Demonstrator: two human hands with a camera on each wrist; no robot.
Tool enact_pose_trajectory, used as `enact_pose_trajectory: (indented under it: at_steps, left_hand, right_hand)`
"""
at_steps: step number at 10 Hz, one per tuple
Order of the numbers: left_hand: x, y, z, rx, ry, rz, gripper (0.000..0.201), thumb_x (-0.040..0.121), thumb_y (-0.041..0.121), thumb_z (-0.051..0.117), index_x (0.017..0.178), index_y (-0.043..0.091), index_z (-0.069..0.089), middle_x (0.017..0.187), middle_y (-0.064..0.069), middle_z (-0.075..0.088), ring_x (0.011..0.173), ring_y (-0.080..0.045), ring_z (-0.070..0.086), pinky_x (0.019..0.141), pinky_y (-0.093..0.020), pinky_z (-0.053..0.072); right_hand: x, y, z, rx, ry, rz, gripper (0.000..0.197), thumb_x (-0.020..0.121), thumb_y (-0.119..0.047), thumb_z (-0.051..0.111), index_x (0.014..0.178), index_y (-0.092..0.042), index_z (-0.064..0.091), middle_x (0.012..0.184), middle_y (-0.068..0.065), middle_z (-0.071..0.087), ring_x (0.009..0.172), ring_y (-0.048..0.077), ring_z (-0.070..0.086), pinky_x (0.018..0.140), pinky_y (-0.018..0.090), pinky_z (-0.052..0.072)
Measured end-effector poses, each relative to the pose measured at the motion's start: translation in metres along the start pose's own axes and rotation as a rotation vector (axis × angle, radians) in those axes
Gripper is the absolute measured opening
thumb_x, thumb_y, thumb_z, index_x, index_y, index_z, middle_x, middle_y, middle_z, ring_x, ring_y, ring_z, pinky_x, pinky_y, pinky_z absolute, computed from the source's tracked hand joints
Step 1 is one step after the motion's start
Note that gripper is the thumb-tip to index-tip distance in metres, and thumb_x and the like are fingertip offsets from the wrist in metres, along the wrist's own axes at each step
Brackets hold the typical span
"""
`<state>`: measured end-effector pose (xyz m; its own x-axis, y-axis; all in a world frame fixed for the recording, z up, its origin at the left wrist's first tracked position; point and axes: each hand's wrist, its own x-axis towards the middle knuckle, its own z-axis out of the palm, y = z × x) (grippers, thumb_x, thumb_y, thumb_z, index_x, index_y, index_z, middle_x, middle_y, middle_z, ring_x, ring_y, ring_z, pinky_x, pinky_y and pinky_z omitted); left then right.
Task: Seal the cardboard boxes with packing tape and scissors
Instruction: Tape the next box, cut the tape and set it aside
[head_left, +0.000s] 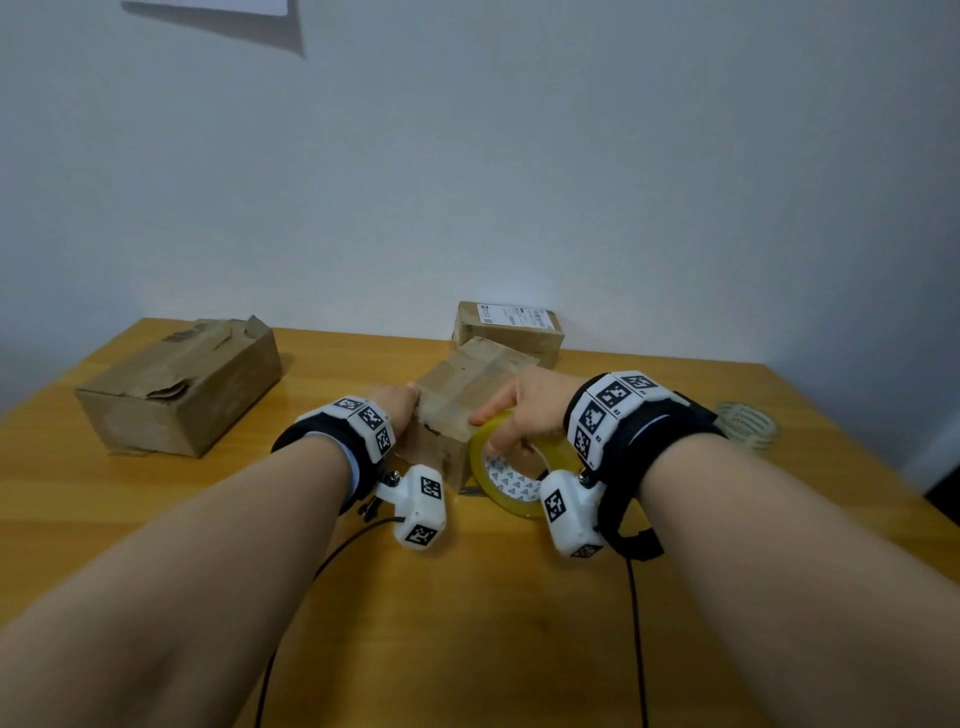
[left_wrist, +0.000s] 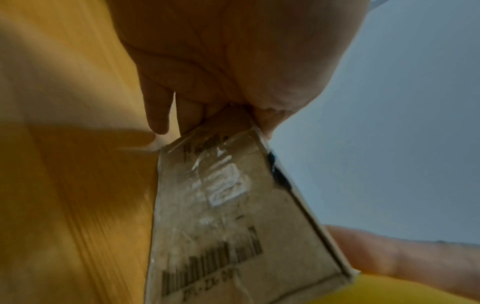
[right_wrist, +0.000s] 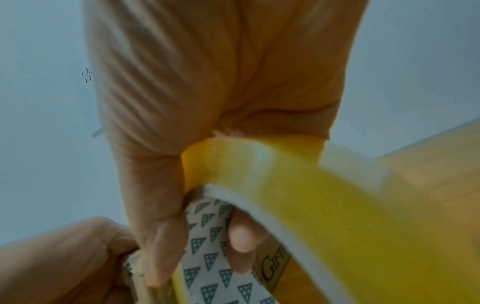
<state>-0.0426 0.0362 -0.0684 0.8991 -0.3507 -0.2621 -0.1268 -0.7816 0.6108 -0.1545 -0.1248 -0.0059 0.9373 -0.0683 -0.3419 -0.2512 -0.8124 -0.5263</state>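
On top of the wooden table (head_left: 519, 613), biggest thing first: a crumpled big box (head_left: 179, 384) sits at abt 10 o'clock, well apart from the action. Then the small box (head_left: 467, 400) at dead center, w/ old clear tape and a barcode on its side. Behind it at 12 o'clock, touching or just beside it (can't tell which), is a labelled box (head_left: 511, 330). A spare tape roll (head_left: 748, 422) sits off at 2 o'clock, near the table edge.

Left hand (head_left: 397, 397) grips the small box's left top edge, thumb and fingers clamped on the corner, steadying it. Right hand (head_left: 524, 410) is wrapped round the yellow tape roll (head_left: 511, 470), fingers thru the core, thumb on the box top at its near-right edge.

Key relation imo: the roll stands upright, right against the box's near-right corner, at abt 5 o'clock from it. The box's long axis runs from that corner away toward 12-1 o'clock, so the strip prob needs pulling along that line. Right hand's the one on the roll, left is the anchor.

No scissors visible anywhere tbh.
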Motion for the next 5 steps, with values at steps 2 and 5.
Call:
enact_pose_trajectory:
  at_steps: [2, 5]
  left_hand:
    - [-0.01, 0.01, -0.006, 0.105, -0.024, 0.012, 0.04, 0.105, 0.015, 0.028, 0.137, -0.004, 0.043, 0.138, -0.023, 0.048, 0.127, -0.036, 0.047, 0.104, -0.038, 0.039]
    - [-0.003, 0.013, 0.007, 0.102, 0.156, 0.128, 0.037, 0.101, 0.029, 0.043, 0.133, 0.01, 0.043, 0.121, -0.016, 0.061, 0.101, -0.032, 0.06, 0.077, -0.035, 0.048]
  right_hand:
    - [-0.004, 0.0, 0.003, 0.038, 0.022, 0.006, 0.042, 0.076, -0.017, 0.082, 0.116, -0.026, 0.072, 0.073, 0.012, 0.074, 0.048, 0.009, 0.058, 0.043, 0.01, 0.042]
    - [-0.001, 0.003, 0.007, 0.071, 0.043, 0.002, 0.04, 0.073, -0.017, 0.084, 0.111, -0.024, 0.074, 0.059, 0.005, 0.068, 0.052, 0.016, 0.057, 0.069, 0.027, 0.058]
